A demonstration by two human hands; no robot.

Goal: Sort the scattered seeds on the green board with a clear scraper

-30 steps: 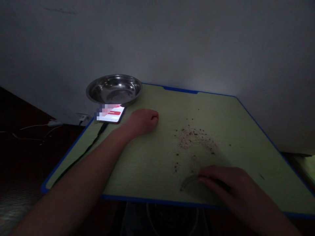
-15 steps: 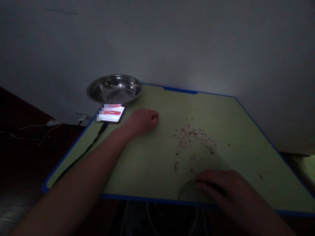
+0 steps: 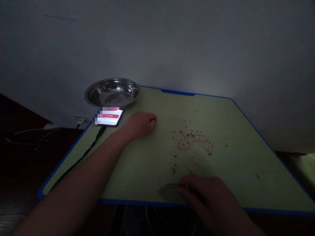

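My left hand (image 3: 140, 124) rests as a closed fist on the green table (image 3: 152, 157), just right of a lit phone (image 3: 109, 117). My right hand (image 3: 206, 193) lies near the table's front edge, fingers curled over a small round clear object (image 3: 168, 191) that looks like a lid or glass. A patch of scattered crumbs or grains (image 3: 192, 141) lies on the table between the two hands. Nothing shows inside the left fist.
A steel bowl (image 3: 112, 92) stands at the table's back left corner, touching the wall. A black cable (image 3: 83, 154) runs from the phone over the left edge. The blue rim (image 3: 137, 202) marks the front edge. The room is dim.
My right hand has slid left along the front edge with the round object under it. The left fist has stayed in place. The view has shifted slightly.
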